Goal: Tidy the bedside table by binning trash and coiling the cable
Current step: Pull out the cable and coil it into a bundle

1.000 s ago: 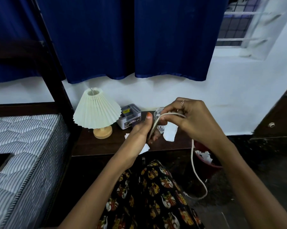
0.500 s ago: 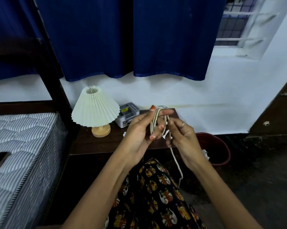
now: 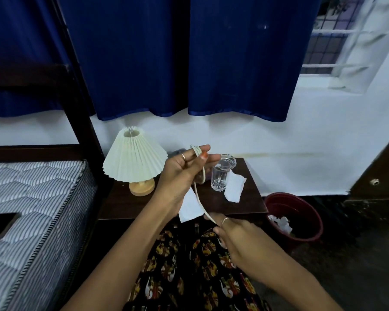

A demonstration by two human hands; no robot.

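Observation:
My left hand (image 3: 184, 169) is raised above the dark bedside table (image 3: 245, 205), with loops of a white cable (image 3: 199, 194) wound round its fingers. From there the cable runs down and right, taut, into my right hand (image 3: 236, 234), which grips it below the table's front edge. Two pieces of white paper lie on the table: one (image 3: 233, 187) beside a clear glass (image 3: 221, 175), the other (image 3: 189, 207) at the front edge, partly behind my left wrist. A red bin (image 3: 310, 212) stands on the floor to the right with crumpled paper inside.
A cream pleated lamp (image 3: 134, 162) stands at the table's left. A striped mattress (image 3: 32, 209) and dark bed frame fill the left side. Blue curtains hang on the wall behind. My patterned clothing shows below the hands.
My right hand has dropped down and away from the left, pulling the cable taut. My left hand moved up and left, keeping the loops. The glass and the paper beside it are now uncovered.

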